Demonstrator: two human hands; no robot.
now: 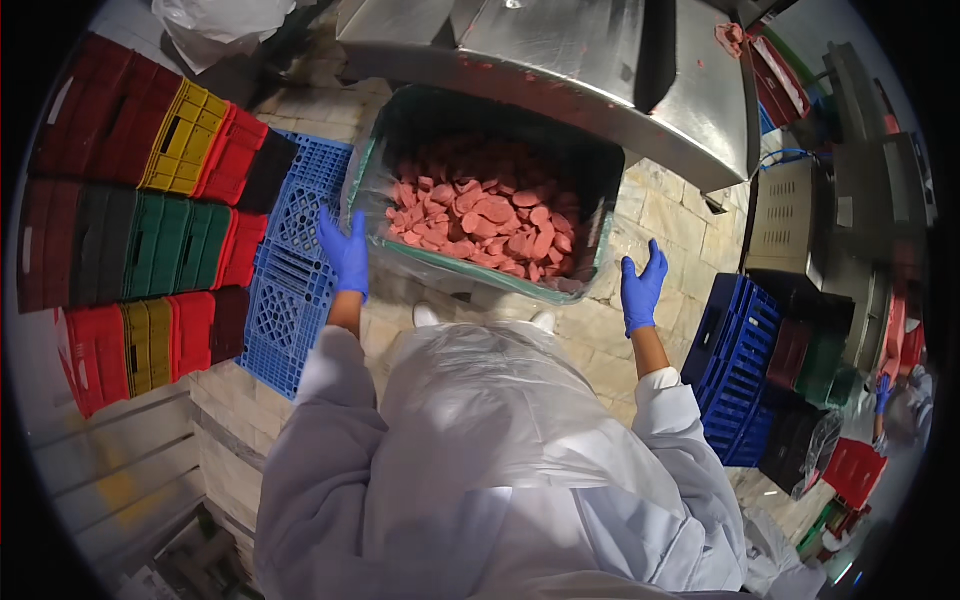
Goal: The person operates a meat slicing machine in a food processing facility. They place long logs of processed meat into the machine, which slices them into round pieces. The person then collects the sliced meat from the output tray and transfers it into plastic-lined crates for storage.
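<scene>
In front of my feet stands a large green bin (612, 215) with a clear plastic liner (362, 195) folded over its rim. Many pinkish-red chunks (490, 215), looking like cut sausage or meat, fill part of it. My left hand (346, 255), in a blue glove, is by the bin's left near corner with fingers spread and nothing in them. On the other side, my right hand (643, 288), gloved in blue too, hovers beside the right near corner, its fingers apart and holding nothing.
A stainless steel machine (550, 50) stands beyond the bin. Stacked red, yellow and green crates (180, 235) rise at the left beside a blue plastic pallet (290, 310). Blue crates (735, 360) are piled at the right. A co-worker's gloved hand (883, 393) shows at the far right.
</scene>
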